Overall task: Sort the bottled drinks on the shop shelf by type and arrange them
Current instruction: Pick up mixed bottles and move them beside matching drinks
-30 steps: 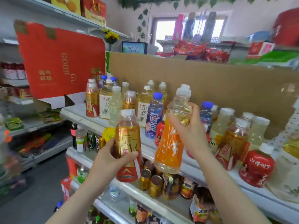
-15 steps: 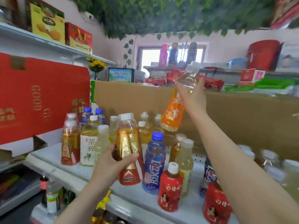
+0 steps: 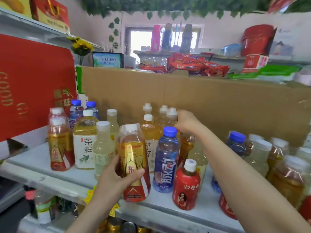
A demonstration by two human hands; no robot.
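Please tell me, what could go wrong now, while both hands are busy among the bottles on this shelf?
1. The right hand grips a white-capped bottle in the crowded back row. Its forearm passes close over the blue-capped bottle, so pulling back may topple it.
2. The left hand holds the gold-labelled bottle near the front edge of the shelf. If it slips, it could fall off the shelf.

White shelf (image 3: 33, 171) crowded with upright drink bottles (image 3: 84, 145), among them a blue-capped bottle (image 3: 165, 158) and a red bottle (image 3: 186, 189).
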